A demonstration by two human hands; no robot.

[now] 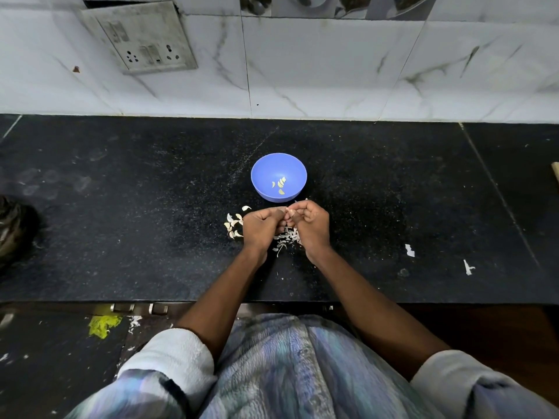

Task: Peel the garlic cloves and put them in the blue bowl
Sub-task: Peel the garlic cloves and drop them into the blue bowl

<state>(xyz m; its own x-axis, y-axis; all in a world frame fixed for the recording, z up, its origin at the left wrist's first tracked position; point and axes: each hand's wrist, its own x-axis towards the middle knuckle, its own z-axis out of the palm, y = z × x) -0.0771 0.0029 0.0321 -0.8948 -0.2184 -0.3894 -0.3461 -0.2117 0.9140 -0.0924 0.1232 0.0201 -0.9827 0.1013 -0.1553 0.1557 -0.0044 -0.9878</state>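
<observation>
Round blue plastic bowl (278,176) sits upright on the black speckled stone counter (121,207); inside it lie 4 pale peeled garlic cloves (280,185), grouped near the bottom. Just in front of the bowl, left hand (260,227) and right hand (311,226) meet, fingers curled, pinching 1 small garlic clove (291,212) between them. Unpeeled cloves (233,225) lie in front of the bowl to its left, beside the left hand. Papery white skins (284,238) are scattered in front of the bowl, under the hands.
</observation>
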